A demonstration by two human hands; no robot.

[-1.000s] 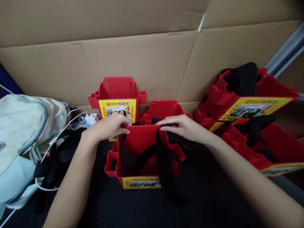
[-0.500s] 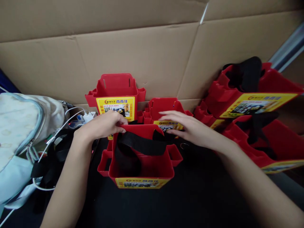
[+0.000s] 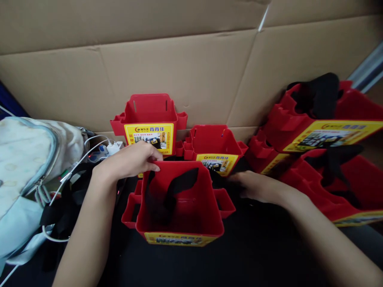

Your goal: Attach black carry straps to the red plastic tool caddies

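Observation:
My left hand [image 3: 142, 159] grips the back rim of the nearest red box [image 3: 194, 207], thumb inside and fingers behind. A black strap [image 3: 182, 181] hangs inside that box, and a yellow label [image 3: 179, 239] is on its front. To the right of the box, my right hand [image 3: 247, 183] is low over the black surface, beside a smaller-looking red box [image 3: 212, 139] with a yellow label. Its fingertips are blurred and dark, so whether they hold anything is hidden.
Another red box [image 3: 149, 109] stands at the back left. Stacked red boxes [image 3: 287, 127] with black straps fill the right. At left are a pale bag [image 3: 26, 155], white cables and a power strip [image 3: 115, 147]. Cardboard [image 3: 179, 75] stands behind.
My right hand has moved down and right, away from the nearest box's rim. The strap has dropped lower inside the box. My left hand still grips the rim.

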